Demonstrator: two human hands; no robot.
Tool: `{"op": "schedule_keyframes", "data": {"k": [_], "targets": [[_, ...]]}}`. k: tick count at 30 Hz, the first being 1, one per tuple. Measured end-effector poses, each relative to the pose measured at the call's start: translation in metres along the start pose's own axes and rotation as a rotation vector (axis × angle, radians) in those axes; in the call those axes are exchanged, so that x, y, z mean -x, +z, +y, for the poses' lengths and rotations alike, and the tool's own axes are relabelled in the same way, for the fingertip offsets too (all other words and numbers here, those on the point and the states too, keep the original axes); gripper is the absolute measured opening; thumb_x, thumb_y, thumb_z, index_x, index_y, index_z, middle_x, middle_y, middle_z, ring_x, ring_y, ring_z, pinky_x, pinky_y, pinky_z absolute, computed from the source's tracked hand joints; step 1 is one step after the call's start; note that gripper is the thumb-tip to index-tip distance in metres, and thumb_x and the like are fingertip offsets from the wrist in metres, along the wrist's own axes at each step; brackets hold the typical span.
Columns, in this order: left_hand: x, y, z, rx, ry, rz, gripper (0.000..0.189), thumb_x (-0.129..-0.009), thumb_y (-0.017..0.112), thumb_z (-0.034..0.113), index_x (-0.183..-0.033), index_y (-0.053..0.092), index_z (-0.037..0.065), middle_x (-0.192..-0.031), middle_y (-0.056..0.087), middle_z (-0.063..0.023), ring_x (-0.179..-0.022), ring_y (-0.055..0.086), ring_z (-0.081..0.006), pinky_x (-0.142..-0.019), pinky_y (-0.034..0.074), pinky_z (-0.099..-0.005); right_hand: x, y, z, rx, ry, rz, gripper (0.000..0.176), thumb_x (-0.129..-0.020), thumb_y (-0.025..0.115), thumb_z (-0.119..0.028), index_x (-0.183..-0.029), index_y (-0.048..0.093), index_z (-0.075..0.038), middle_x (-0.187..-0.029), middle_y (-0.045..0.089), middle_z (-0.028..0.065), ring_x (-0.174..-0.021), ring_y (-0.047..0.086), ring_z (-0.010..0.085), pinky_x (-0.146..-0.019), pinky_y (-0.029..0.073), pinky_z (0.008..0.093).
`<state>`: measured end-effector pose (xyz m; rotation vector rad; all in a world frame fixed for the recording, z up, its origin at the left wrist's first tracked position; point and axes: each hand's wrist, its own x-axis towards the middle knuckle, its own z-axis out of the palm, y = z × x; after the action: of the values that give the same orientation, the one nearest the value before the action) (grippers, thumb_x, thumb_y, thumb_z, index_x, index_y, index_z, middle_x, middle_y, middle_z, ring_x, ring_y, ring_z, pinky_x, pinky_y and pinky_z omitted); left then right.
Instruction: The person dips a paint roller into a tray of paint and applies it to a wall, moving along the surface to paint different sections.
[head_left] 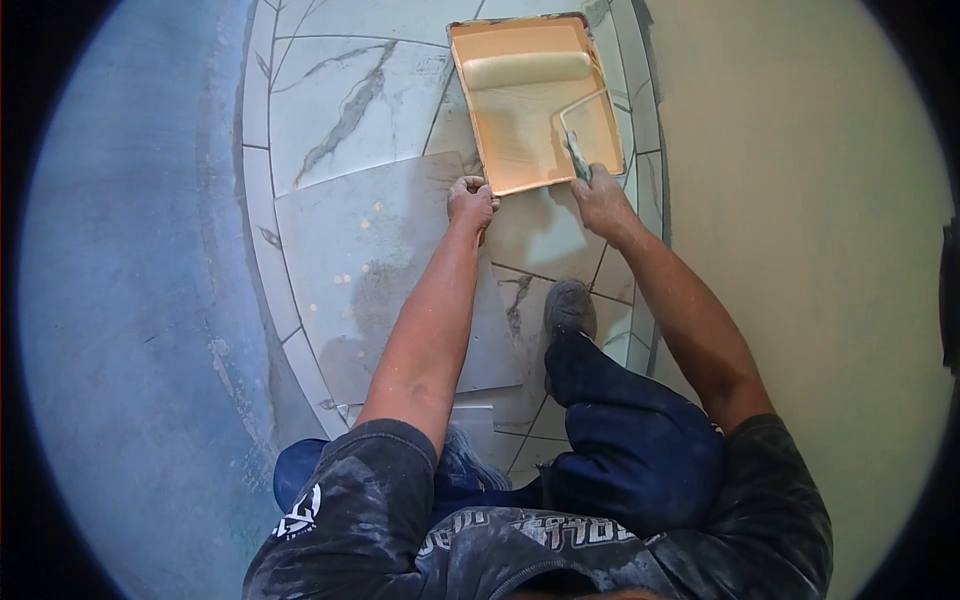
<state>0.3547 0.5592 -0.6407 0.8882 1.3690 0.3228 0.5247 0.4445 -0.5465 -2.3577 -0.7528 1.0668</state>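
Observation:
My right hand (601,203) is closed round the handle of a paint roller (527,70), near the lower right corner of an orange paint tray (485,140). The pale roller sleeve lies across the upper part of the tray, and its wire frame bends down to the handle. At the tray's lower left corner is my left hand (472,204), fingers curled inward and close to the rim; whether they grip it is hard to tell. Under my left forearm a grey sheet (400,330) with a few light spots lies on the floor.
Marble-patterned tiles (345,100) cover the floor, with narrow border tiles along both sides. A blue wall (130,250) stands on the left and a beige wall (800,200) on the right. My shoe (571,308) rests on the tiles below the tray.

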Motion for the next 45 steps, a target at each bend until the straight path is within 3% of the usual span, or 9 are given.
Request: {"op": "schedule_keyframes", "data": {"k": [6,13,20,29,35,45], "targets": [[-0.004,0.001,-0.004,0.038,-0.048,-0.005,0.019,-0.085,0.061,0.000,-0.102,0.055,-0.002,-0.089,0.061,-0.0090,-0.069,0.064,-0.0148,-0.056,0.058,-0.0247,-0.032,0.001,-0.017,0.009,0.005,0.032,0.040,-0.091,0.051,-0.024,-0.113,0.050,0.009,-0.101,0.062,0.0314,-0.095,0.062,0.0436,-0.084,0.048,0.0482],[-0.004,0.010,-0.008,0.000,-0.063,0.075,0.019,-0.085,0.059,0.002,-0.104,0.054,-0.002,-0.088,0.061,-0.0095,-0.067,0.063,-0.0151,-0.056,0.054,-0.0258,-0.008,-0.006,-0.014,-0.052,0.071,-0.040,0.039,-0.091,0.050,-0.024,-0.111,0.050,0.009,-0.100,0.062,0.0305,-0.096,0.062,0.0428,-0.084,0.047,0.0473],[0.003,0.007,0.000,-0.102,-0.051,0.048,0.022,-0.084,0.061,0.002,-0.105,0.054,-0.003,-0.090,0.060,-0.0096,-0.069,0.063,-0.0149,-0.058,0.054,-0.0252,0.039,-0.012,0.012,0.077,-0.016,-0.023,0.035,-0.091,0.050,-0.024,-0.104,0.047,0.009,-0.091,0.059,0.0343,-0.090,0.059,0.0493,-0.081,0.046,0.0511],[-0.008,0.002,-0.017,0.154,-0.074,-0.034,0.019,-0.092,0.057,0.002,-0.110,0.052,-0.001,-0.095,0.061,-0.0102,-0.074,0.064,-0.0164,-0.060,0.057,-0.0241,0.100,-0.004,0.054,0.115,0.009,-0.027,0.036,-0.092,0.049,-0.024,-0.108,0.046,0.007,-0.091,0.059,0.0345,-0.092,0.058,0.0516,-0.082,0.045,0.0532],[0.008,-0.006,-0.012,0.291,-0.110,-0.080,0.023,-0.097,0.051,0.009,-0.118,0.050,0.003,-0.104,0.060,-0.0099,-0.084,0.063,-0.0191,-0.069,0.056,-0.0298,0.129,0.001,0.073,0.102,0.057,-0.047,0.040,-0.097,0.047,-0.030,-0.114,0.046,0.006,-0.096,0.060,0.0350,-0.097,0.058,0.0517,-0.085,0.045,0.0524],[0.049,-0.066,0.008,0.129,-0.064,-0.157,0.032,-0.097,0.054,0.016,-0.126,0.048,0.005,-0.106,0.055,-0.0053,-0.084,0.058,-0.0149,-0.070,0.052,-0.0275,0.064,0.021,0.050,0.066,0.050,0.002,0.041,-0.098,0.045,-0.034,-0.112,0.046,0.005,-0.097,0.061,0.0357,-0.098,0.058,0.0524,-0.085,0.044,0.0556]]}}
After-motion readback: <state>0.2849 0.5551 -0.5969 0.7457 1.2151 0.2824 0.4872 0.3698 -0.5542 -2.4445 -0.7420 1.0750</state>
